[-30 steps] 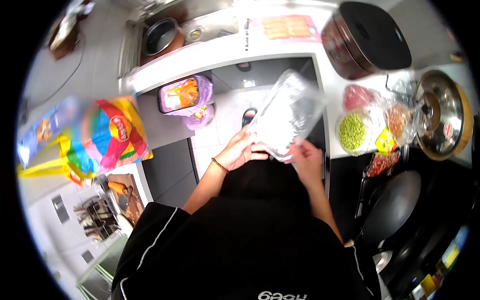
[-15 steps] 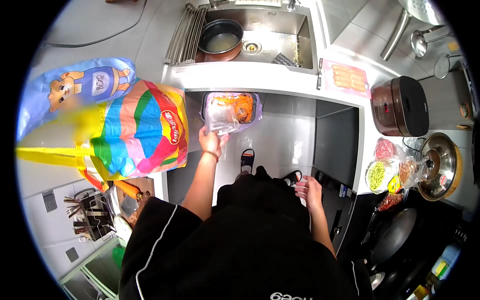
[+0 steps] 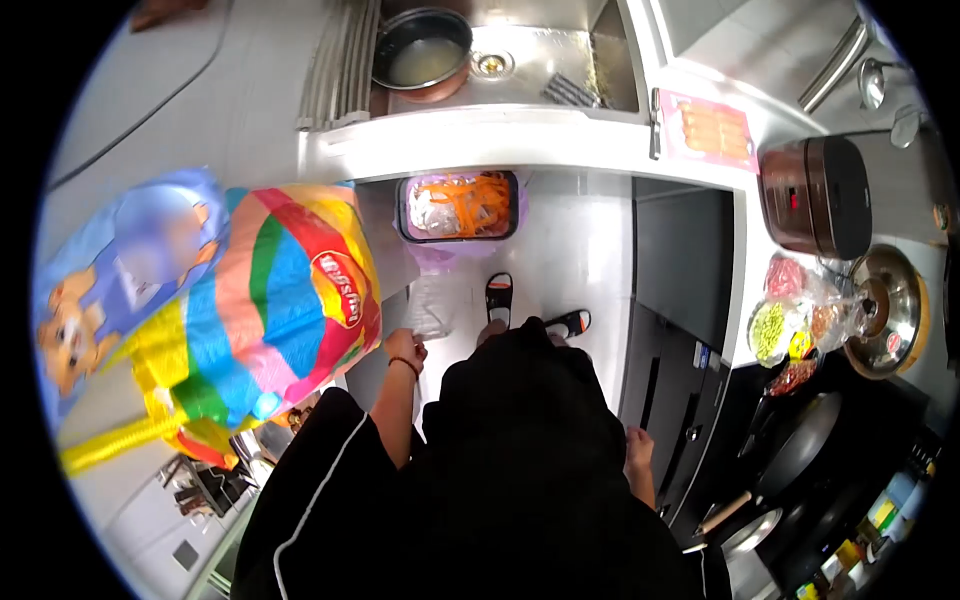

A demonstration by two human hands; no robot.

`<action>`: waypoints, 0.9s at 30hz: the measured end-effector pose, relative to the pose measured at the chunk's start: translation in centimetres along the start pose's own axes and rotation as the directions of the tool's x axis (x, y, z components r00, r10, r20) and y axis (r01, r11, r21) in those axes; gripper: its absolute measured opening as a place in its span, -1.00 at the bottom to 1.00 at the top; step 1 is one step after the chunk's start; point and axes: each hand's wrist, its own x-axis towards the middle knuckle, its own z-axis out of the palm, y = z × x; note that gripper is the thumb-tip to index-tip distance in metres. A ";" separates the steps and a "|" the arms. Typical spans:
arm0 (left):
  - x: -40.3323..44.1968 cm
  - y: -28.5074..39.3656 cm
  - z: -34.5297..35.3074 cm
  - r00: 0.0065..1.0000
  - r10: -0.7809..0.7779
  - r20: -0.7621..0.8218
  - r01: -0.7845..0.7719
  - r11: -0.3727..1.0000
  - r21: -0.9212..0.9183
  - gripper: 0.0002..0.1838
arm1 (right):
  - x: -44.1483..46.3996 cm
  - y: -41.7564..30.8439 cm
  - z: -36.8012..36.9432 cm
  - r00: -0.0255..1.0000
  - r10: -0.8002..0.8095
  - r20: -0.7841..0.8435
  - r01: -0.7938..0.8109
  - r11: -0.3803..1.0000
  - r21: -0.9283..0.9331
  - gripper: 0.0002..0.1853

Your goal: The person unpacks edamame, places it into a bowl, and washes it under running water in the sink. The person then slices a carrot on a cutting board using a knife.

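Note:
My left hand (image 3: 405,348) is closed on a clear plastic container (image 3: 430,308), held low beside the counter; its outline is blurred and see-through. Past it on the floor stands a black bin (image 3: 404,215) with a purple liner, filled with orange peelings (image 3: 475,203) and crumpled clear plastic. My right hand (image 3: 639,455) hangs by my right side, near the dark cabinet front, its fingers loosely bent and partly out of sight. Nothing shows in it.
A colourful striped shopping bag (image 3: 270,290) and a blue bear-print bag (image 3: 130,265) fill the left counter. Ahead, a pot (image 3: 425,85) sits in the sink (image 3: 545,55). On the right are packed sausages (image 3: 710,130), a rice cooker (image 3: 815,195), bagged foods and a wok (image 3: 805,445).
My left hand has drawn the clear plastic container back from over the bin towards my body, uncovering the peelings. My right hand has moved back and lower along my side.

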 end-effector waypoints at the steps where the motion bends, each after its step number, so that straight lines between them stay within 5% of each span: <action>1: 1.1 -0.3 -1.1 0.998 -0.005 -0.057 0.005 1.000 -0.008 -0.90 | -0.3 0.5 -0.4 1.000 -0.024 0.020 0.023 0.998 0.051 -0.63; 3: 13.4 -2.6 -4.1 0.999 -0.041 0.014 0.043 0.983 -0.179 -0.87 | -1.8 -1.0 -0.1 0.999 -0.029 0.034 0.025 0.994 0.109 -0.64; 5: 14.9 -0.7 -0.1 0.963 -0.243 -0.117 0.212 0.950 -0.231 -0.84 | -3.8 -2.6 0.7 1.000 -0.001 0.021 -0.002 0.991 0.132 -0.66; 7: 15.7 0.9 3.6 0.987 -0.160 -0.025 0.142 0.930 -0.338 -0.76 | -5.0 -2.2 0.0 1.000 0.014 0.018 -0.015 0.994 0.109 -0.65; 8: 19.0 1.4 4.3 0.971 -0.234 0.050 0.233 0.878 -0.417 -0.57 | -5.4 -2.2 -0.5 1.000 0.014 0.016 -0.015 0.995 0.095 -0.64; 10: 17.6 3.4 6.9 0.953 -0.277 0.125 0.304 0.866 -0.397 -0.32 | -6.9 -0.8 -2.2 0.999 0.039 -0.028 -0.037 0.997 0.069 -0.61; 13: 10.1 5.9 10.5 0.976 -0.211 0.049 0.216 0.925 -0.312 -0.15 | -9.5 0.6 -4.0 0.993 0.068 -0.101 -0.057 0.993 0.103 -0.59; 16: 12.8 3.3 9.1 0.967 -0.254 0.031 0.229 0.805 -0.547 -0.01 | -11.7 1.9 -4.6 0.990 0.058 -0.128 -0.053 0.998 0.045 -0.58; 20: 13.9 -4.6 3.5 0.981 -0.152 0.121 0.180 0.946 -0.268 -0.24 | -10.8 4.6 -3.7 0.993 -0.095 -0.066 0.095 0.995 0.002 -0.62; 23: 10.1 -8.7 0.0 0.971 -0.215 0.101 0.195 0.964 0.180 -0.38 | -7.4 5.5 -2.0 0.986 -0.160 -0.046 0.161 0.987 0.010 -0.63; 25: 9.0 -10.0 -2.0 0.965 -0.172 0.198 0.046 0.854 0.518 -0.45 | -5.6 2.5 -1.5 0.947 -0.315 -0.069 0.308 0.947 -0.094 -0.58; 26: 10.2 -10.2 -3.2 0.935 -0.149 0.321 -0.094 0.770 0.632 -0.49 | -5.4 -0.7 -0.7 0.930 -0.334 -0.151 0.343 0.938 0.039 -0.59; 27: 9.1 -8.9 -3.2 0.836 -0.085 0.543 -0.478 0.375 0.794 -0.54 | -3.6 -2.0 -0.8 0.944 -0.256 -0.206 0.295 0.938 0.183 -0.56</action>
